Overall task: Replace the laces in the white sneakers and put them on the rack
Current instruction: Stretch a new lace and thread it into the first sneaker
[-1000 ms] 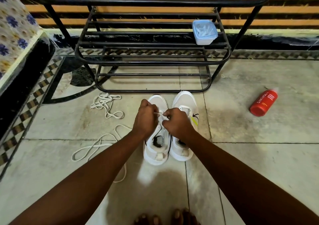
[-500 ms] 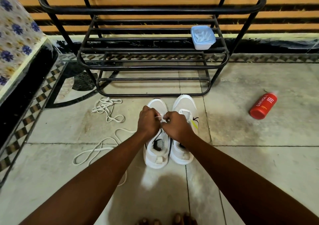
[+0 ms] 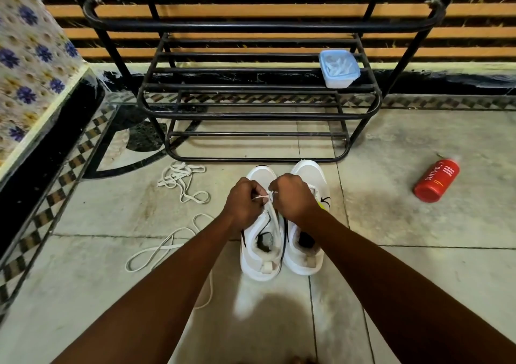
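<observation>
White lace point(image 3: 265, 197) pinched taut over left sneaker point(image 3: 261, 240), beside right sneaker point(image 3: 307, 238) on floor tiles before black rack point(image 3: 259, 115). Left hand point(image 3: 245, 204) and right hand point(image 3: 293, 199) both curled, gripping lace ends.

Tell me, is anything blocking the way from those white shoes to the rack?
Nothing visible lies on the floor between the white shoes and the rack. A lidded plastic box sits at the right end of one shelf; the other bars look free.
</observation>
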